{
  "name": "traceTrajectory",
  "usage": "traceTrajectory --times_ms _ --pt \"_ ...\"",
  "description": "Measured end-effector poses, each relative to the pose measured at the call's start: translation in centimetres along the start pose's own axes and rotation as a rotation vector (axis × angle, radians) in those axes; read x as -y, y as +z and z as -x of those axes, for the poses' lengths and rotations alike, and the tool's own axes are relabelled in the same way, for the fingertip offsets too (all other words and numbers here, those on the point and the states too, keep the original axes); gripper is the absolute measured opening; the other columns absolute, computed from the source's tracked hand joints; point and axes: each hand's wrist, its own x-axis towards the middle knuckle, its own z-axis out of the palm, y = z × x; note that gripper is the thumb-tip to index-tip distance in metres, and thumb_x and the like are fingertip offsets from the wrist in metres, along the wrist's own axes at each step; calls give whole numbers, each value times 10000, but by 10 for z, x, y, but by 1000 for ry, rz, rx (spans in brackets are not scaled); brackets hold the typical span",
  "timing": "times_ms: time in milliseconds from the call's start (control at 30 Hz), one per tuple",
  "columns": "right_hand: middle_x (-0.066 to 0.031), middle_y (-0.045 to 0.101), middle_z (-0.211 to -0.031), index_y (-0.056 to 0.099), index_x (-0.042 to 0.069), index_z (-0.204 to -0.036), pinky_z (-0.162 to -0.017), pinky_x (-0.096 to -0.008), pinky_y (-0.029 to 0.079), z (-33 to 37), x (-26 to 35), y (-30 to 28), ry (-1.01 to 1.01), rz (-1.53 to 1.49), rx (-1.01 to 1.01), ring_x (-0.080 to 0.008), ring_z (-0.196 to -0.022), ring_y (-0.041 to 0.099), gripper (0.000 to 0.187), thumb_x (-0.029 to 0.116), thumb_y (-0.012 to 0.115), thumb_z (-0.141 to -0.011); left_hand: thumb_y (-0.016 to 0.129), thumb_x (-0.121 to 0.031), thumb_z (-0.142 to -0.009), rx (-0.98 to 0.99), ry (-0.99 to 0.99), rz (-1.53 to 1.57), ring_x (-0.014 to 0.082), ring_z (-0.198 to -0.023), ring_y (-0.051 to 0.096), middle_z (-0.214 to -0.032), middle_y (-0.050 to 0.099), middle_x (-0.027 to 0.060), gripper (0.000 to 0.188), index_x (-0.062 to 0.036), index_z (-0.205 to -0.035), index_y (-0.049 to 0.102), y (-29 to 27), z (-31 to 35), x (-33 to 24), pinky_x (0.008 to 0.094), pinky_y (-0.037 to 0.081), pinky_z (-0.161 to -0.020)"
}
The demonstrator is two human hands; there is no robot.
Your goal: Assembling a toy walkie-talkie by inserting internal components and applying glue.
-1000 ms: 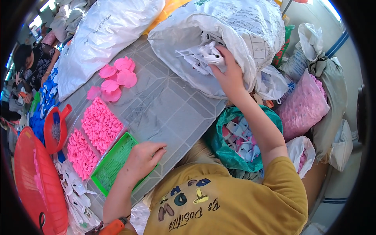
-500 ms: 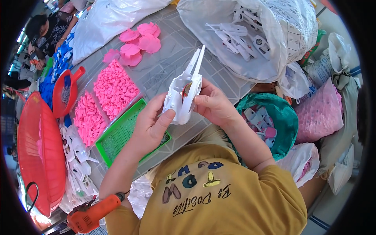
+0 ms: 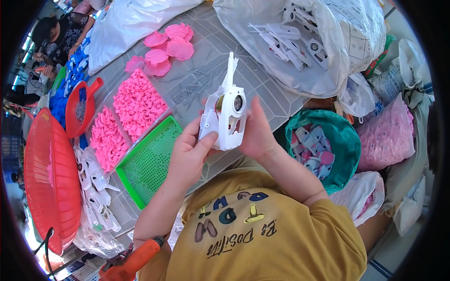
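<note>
My left hand [image 3: 190,154] is closed on a white plastic casing [image 3: 228,122], with the thumb pressed on its lower left side. The casing stands nearly upright, its long narrow prongs pointing away from me. A round dark part is set in its face, and a bit of red and gold shows inside. Just to its right, my right hand [image 3: 259,131] is open and slightly blurred, the thumb raised apart. Its other fingertips are partly hidden behind the casing, so contact cannot be told. Below them, an orange power screwdriver [image 3: 129,262] is beside my left forearm.
Left of my hands are a green perforated tray [image 3: 145,164], small pink parts [image 3: 138,103] and a red basket [image 3: 51,182]. Loose screws [image 3: 187,89] and pink discs [image 3: 168,47] lie beyond. A white sack [image 3: 276,70] and teal-lined bin [image 3: 344,164] stand right. Another person [image 3: 63,37] sits far left.
The casing has turned so its round dark part faces up. My right hand has let go of its side and opened. The power screwdriver has shifted slightly right and down in view.
</note>
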Motion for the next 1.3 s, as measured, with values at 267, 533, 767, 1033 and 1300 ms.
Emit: traceTrajectory --times_ms 267,533,767,1033,1300 --pt "-117 505 -1447 393 108 -1469 -1109 -470 394 2 -4 3 -25 -21 -77 -278 -1326 498 613 543 282 -1051 698 -168 -909 -272 563 -1066 287 -1006 571 -1159 546 173 532 26 -1342 457 13 -10 -3 357 519 -826" --pt "-92 470 -1428 258 99 -1526 -1098 -407 392 3 -4 7 -89 99 43 -237 -1284 516 561 396 380 -1066 804 -161 -767 -194 489 -1160 337 -1092 577 -1253 525 204 766 23 -1395 406 27 -18 -6 414 528 -857" --pt "-104 451 -1440 170 99 -1561 -1086 -405 408 5 -10 -4 -88 157 -8 -222 -1294 504 664 469 394 -1057 765 -120 -803 -157 333 -958 263 -1043 634 -1267 537 172 725 9 -1416 401 20 -21 -2 373 576 -803" --pt "-116 425 -1461 163 114 -1565 -1083 -409 412 7 -8 8 -108 183 -7 -234 -1286 508 670 521 323 -1057 816 -189 -770 -164 357 -865 262 -1064 626 -1281 534 169 780 0 -1412 414 27 -19 -1 379 576 -812" --pt "-111 411 -1464 128 109 -1568 -1081 -404 409 10 -7 4 -105 195 -27 -240 -1290 499 674 505 328 -1061 826 -173 -757 -142 324 -814 258 -1077 625 -1267 542 162 757 -3 -1392 449 28 -18 -3 375 580 -828"
